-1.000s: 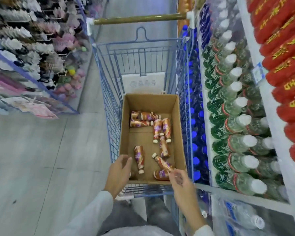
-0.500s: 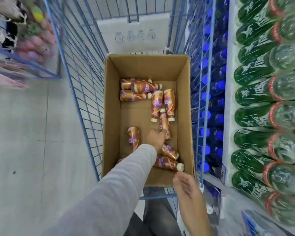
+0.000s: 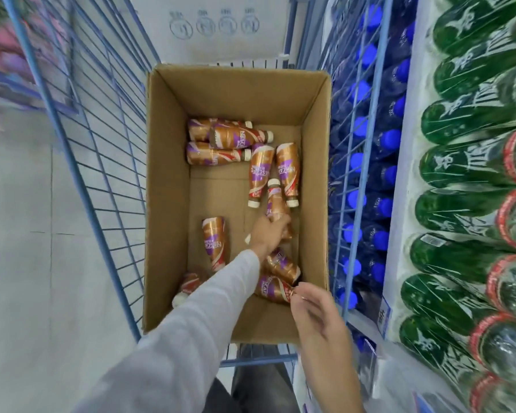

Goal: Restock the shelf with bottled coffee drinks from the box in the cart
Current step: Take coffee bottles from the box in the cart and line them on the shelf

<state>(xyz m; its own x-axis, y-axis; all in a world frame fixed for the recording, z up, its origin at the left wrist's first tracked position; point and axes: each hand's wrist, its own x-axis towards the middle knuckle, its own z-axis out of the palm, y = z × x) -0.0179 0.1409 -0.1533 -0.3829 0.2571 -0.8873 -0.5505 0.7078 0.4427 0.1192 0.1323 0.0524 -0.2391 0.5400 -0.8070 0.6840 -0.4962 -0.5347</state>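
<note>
Box (image 3: 167, 204) in cart (image 3: 81, 162), coffee bottles (image 3: 215, 242) lying inside, shelf (image 3: 405, 204) right of cart

Gold-and-purple coffee bottles (image 3: 215, 244) (white caps) — brown box (image 3: 167, 186), blue wire cart (image 3: 81, 180).

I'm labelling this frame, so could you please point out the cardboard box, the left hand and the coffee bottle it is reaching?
cardboard box (image 3: 167, 186): head view, on its bare left inner wall.
left hand (image 3: 268, 232): head view, on the back of the hand.
coffee bottle (image 3: 275, 201): head view, on its neck below the cap.
</note>
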